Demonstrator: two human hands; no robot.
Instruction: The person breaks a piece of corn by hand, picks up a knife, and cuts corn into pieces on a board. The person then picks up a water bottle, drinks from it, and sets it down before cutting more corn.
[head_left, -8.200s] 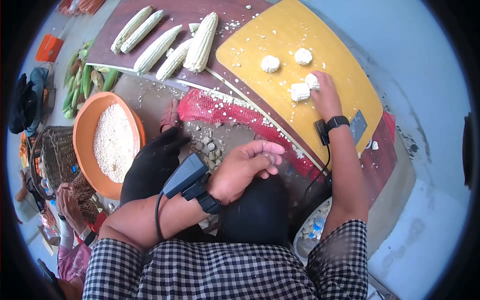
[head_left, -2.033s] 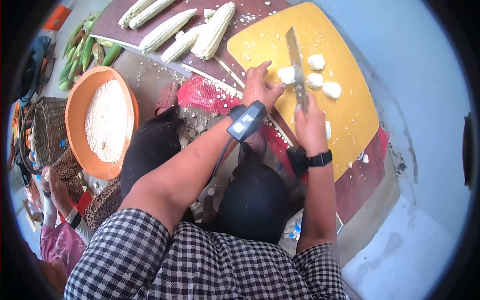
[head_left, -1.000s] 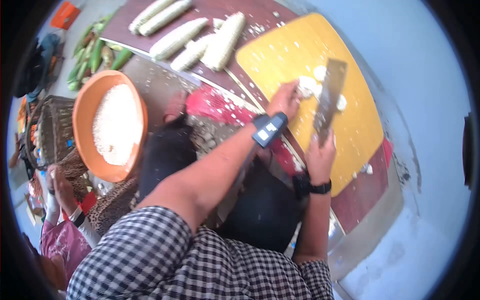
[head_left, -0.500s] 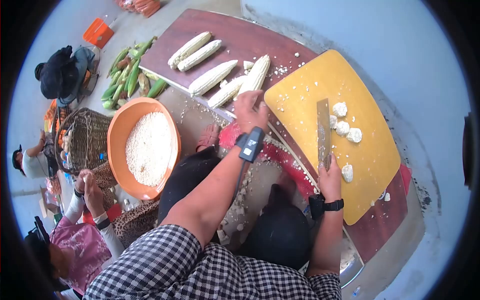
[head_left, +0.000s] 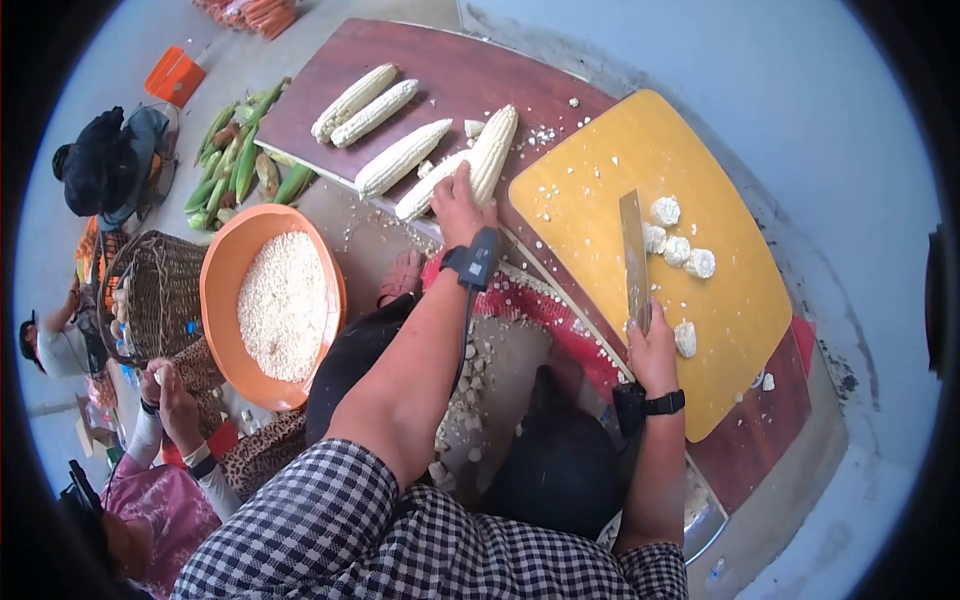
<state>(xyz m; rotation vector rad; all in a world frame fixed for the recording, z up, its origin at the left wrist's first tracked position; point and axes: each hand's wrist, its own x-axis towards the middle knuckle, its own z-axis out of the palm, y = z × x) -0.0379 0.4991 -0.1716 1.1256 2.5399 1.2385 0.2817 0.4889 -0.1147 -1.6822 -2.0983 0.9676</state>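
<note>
My left hand point(head_left: 462, 208) is at the lower ends of two peeled white corn cobs, its fingers touching the upright-lying cob point(head_left: 493, 155) and the cob beside it point(head_left: 430, 187); whether it grips one is unclear. My right hand point(head_left: 652, 350) holds a cleaver point(head_left: 635, 255) by its handle, the blade over the yellow cutting board point(head_left: 580, 190). Several cut corn pieces point(head_left: 676, 250) lie right of the blade, with one more piece point(head_left: 685, 339) beside my right hand. Another cob point(head_left: 403, 158) and a pair of cobs point(head_left: 353, 103) lie farther left on the red-brown table point(head_left: 440, 60).
An orange basin point(head_left: 218, 265) of kernels stands left of my legs, near a wicker basket point(head_left: 165, 300) and unhusked corn point(head_left: 240, 150). One person point(head_left: 165, 510) sits at lower left; others are behind. Corn scraps point(head_left: 468, 395) litter the floor.
My left hand has moved left and up against the cobs, and its fingers have come down onto them. The cleaver's blade has tilted slightly left. The whole view has shifted a little.
</note>
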